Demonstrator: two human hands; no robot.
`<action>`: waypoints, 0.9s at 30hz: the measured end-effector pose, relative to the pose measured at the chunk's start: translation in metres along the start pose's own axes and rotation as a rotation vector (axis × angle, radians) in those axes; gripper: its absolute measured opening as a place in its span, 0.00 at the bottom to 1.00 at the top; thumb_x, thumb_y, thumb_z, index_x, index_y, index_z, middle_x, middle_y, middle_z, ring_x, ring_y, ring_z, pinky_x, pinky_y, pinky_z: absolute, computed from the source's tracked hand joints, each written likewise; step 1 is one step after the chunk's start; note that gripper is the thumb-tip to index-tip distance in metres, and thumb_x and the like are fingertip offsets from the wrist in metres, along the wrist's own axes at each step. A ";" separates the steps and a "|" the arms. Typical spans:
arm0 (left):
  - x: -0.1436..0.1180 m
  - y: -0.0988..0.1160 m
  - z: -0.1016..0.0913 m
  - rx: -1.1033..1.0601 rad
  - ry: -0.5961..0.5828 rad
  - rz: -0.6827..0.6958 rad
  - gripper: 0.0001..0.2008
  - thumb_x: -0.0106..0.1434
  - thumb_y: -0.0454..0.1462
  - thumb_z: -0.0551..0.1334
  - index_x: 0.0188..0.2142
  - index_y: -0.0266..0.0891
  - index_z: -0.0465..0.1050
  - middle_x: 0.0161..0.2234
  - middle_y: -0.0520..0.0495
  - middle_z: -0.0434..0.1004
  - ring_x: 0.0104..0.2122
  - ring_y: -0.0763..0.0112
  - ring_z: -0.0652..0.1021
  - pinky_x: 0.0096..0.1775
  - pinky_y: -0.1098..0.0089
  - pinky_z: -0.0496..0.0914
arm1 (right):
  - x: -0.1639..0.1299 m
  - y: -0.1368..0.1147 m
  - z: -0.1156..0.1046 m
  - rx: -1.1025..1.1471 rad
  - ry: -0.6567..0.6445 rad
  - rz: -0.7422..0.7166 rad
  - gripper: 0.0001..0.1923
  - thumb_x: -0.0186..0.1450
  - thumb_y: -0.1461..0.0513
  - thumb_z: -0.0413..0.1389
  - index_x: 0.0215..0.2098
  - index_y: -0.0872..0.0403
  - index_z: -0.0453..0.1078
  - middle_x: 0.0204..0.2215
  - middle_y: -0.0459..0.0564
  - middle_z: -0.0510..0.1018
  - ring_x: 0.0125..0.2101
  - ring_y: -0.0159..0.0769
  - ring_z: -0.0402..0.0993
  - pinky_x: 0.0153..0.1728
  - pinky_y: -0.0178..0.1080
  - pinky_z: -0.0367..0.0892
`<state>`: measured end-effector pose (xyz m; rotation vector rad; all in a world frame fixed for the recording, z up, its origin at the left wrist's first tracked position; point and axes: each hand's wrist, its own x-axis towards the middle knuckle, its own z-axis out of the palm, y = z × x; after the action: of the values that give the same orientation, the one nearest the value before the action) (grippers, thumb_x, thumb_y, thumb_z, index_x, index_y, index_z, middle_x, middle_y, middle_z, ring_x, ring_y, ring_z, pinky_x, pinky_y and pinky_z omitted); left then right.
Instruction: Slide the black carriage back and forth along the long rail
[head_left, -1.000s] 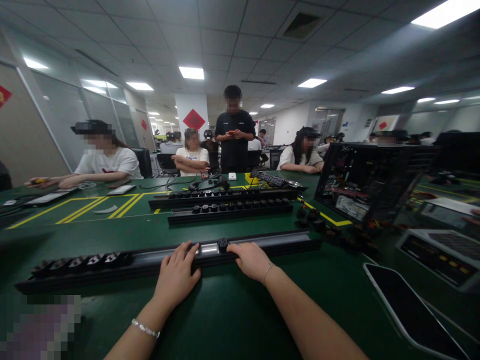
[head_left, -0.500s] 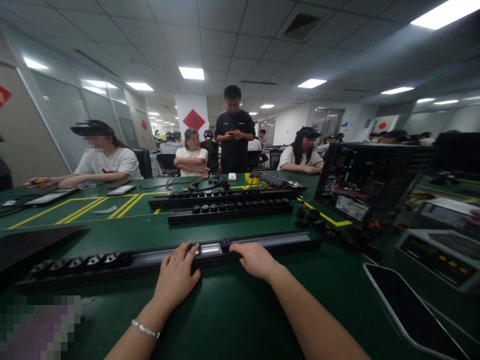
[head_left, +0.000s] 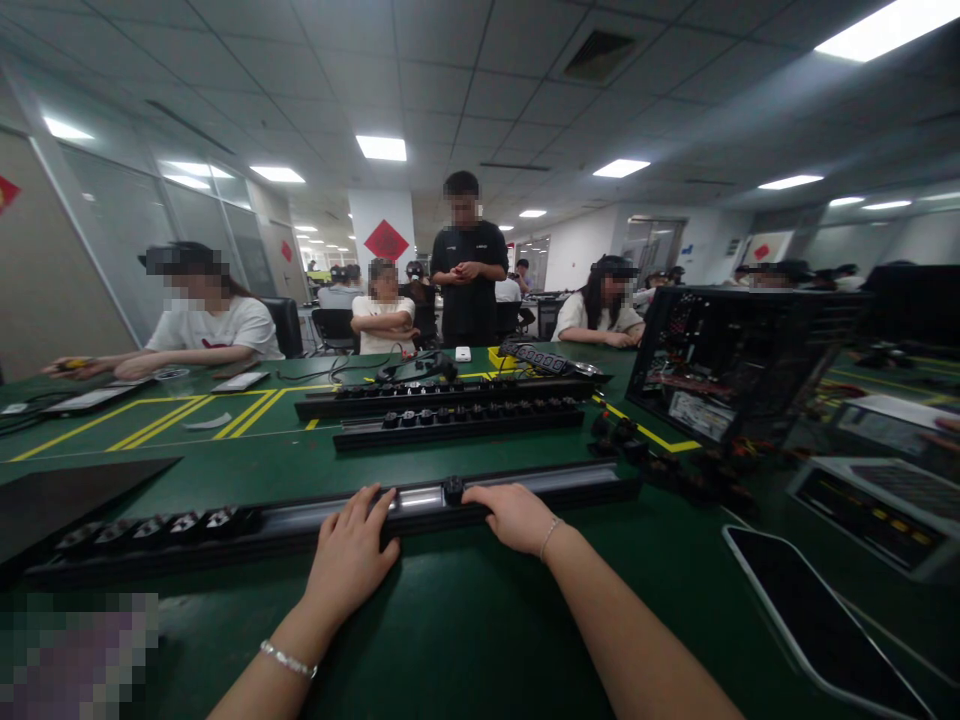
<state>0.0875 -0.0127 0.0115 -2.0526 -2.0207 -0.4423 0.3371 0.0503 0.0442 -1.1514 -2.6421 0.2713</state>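
A long black rail [head_left: 566, 487] with a shiny inner channel lies across the green table in front of me. My left hand [head_left: 352, 550] rests on its middle, fingers spread over the channel and thumb on the near edge. A small black socket module [head_left: 454, 489] sits in the channel just right of that hand. At the module's right side are the fingertips of my right hand [head_left: 517, 518], the fingers bent together against it; part of their grip is hidden. Several similar socket modules [head_left: 187, 527] stand in a row at the rail's left end.
Behind lie two more rails with sockets [head_left: 457, 415]. An open computer case [head_left: 742, 370] stands at right, near loose black parts [head_left: 667, 465], a power supply [head_left: 870, 515] and a phone [head_left: 825, 620]. A dark panel [head_left: 67, 500] lies left. Co-workers [head_left: 214, 320] sit across the table.
The socket module and my right hand have shifted very slightly right along the rail. My left hand stays in place. The view has turned a little.
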 end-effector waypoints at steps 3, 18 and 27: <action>0.000 0.001 -0.003 -0.008 -0.014 -0.005 0.28 0.56 0.41 0.53 0.58 0.45 0.58 0.60 0.45 0.58 0.58 0.60 0.60 0.53 0.57 0.55 | 0.000 0.001 0.000 0.009 -0.004 0.004 0.26 0.55 0.70 0.46 0.50 0.46 0.65 0.46 0.47 0.75 0.46 0.35 0.70 0.49 0.38 0.59; -0.001 0.001 -0.004 -0.003 -0.012 -0.001 0.28 0.56 0.40 0.53 0.58 0.45 0.58 0.59 0.45 0.58 0.58 0.60 0.60 0.53 0.57 0.56 | -0.002 0.003 0.007 -0.045 0.041 -0.059 0.24 0.56 0.72 0.49 0.50 0.50 0.64 0.41 0.49 0.76 0.42 0.36 0.70 0.46 0.38 0.57; 0.000 0.002 -0.003 -0.010 -0.017 -0.011 0.28 0.56 0.40 0.53 0.58 0.45 0.58 0.60 0.45 0.58 0.58 0.59 0.59 0.53 0.57 0.55 | -0.006 0.004 0.007 -0.071 0.056 0.003 0.23 0.58 0.68 0.47 0.51 0.47 0.64 0.43 0.48 0.75 0.44 0.36 0.69 0.48 0.40 0.55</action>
<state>0.0893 -0.0137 0.0145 -2.0596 -2.0443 -0.4396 0.3416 0.0477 0.0357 -1.1678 -2.6205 0.1442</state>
